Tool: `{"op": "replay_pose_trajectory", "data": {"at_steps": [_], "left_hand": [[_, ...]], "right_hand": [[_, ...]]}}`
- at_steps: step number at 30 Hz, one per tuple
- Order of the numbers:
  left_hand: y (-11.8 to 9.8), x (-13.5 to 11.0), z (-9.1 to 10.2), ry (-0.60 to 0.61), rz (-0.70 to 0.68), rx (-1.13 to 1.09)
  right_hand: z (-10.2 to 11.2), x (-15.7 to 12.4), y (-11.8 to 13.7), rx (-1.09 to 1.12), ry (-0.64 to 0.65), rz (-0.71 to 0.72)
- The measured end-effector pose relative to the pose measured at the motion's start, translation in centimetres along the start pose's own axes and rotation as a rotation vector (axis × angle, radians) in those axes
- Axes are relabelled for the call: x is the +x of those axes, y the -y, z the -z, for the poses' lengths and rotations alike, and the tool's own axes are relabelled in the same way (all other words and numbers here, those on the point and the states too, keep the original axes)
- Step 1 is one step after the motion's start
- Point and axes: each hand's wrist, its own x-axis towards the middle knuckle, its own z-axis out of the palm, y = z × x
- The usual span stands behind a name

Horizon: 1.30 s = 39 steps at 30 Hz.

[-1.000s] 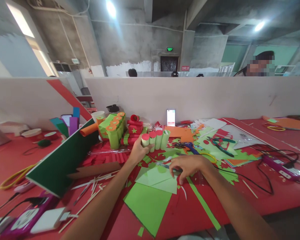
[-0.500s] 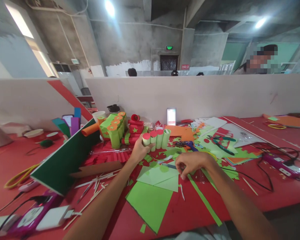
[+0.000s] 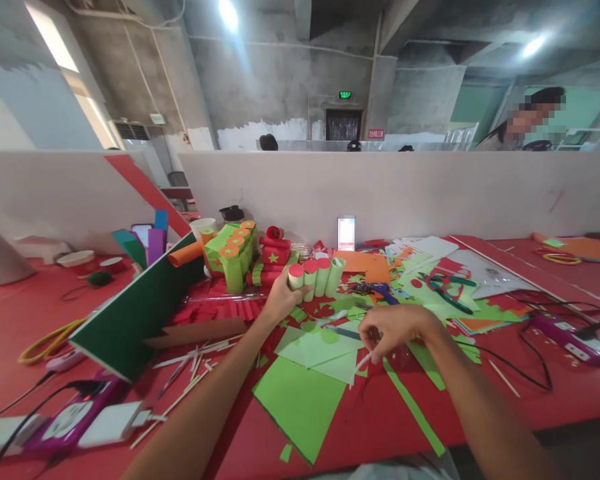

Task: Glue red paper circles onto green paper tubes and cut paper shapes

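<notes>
My left hand [image 3: 282, 297] is closed around the left end of a joined row of light green paper rolls [image 3: 322, 280]. Several of these rolls are capped with red discs, and the rightmost has an open top. To the right, my right hand [image 3: 391, 329] pinches a thin white stick [image 3: 360, 371], which slants down over the edge of the pale green paper sheets [image 3: 310, 348]. A brighter green sheet [image 3: 301, 404] lies nearer the front. Beside the right hand is a long green paper strip [image 3: 416, 412].
Left of the rolls stand green and orange paper columns [image 3: 236, 263] and red rolled pieces [image 3: 275, 253]. A dark green board [image 3: 130, 320] leans there. Pliers [image 3: 451, 291], a blue glue gun [image 3: 383, 292] and paper scraps lie right. Power strips [image 3: 567, 337] with cables sit at both sides.
My right hand has picked up the thin white stick from the table. My left hand still holds the roll row. The view has shifted slightly.
</notes>
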Motion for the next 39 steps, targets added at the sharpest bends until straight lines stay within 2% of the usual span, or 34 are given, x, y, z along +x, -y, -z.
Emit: {"op": "replay_pose_trajectory", "data": {"at_steps": [5, 8, 13, 16, 20, 24, 27, 31, 39], "left_hand": [[0.0, 0.2, 0.5, -0.006, 0.001, -0.020], [0.2, 0.6, 1.1, -0.061, 0.032, -0.062], [0.5, 1.0, 1.8, -0.153, 0.023, -0.127], [0.4, 1.0, 1.9, -0.163, 0.015, -0.151], [0.2, 0.9, 1.5, -0.120, 0.025, -0.171], [0.1, 0.7, 1.1, -0.070, 0.006, -0.113], [0.0, 0.5, 0.8, -0.011, -0.037, -0.041], [-0.3, 0.2, 0.6, 0.018, -0.072, 0.014], [-0.8, 0.0, 0.6, 0.035, -0.123, 0.143]], "right_hand": [[0.0, 0.5, -0.3, 0.108, -0.054, 0.104], [-0.3, 1.1, -0.3, 0.158, -0.064, 0.158], [0.1, 0.3, -0.9, 0.298, -0.054, 0.101], [0.7, -0.9, -1.3, 0.324, -0.099, 0.105], [1.4, -2.2, -1.4, 0.349, -0.228, 0.147], [1.6, -2.7, -1.9, 0.437, -0.379, 0.250], [1.7, -2.7, -2.5, 0.509, -0.544, 0.304], [1.7, -2.3, -3.1, 0.563, -0.772, 0.287], [1.8, -1.0, -3.5, 0.677, -1.043, 0.277]]}}
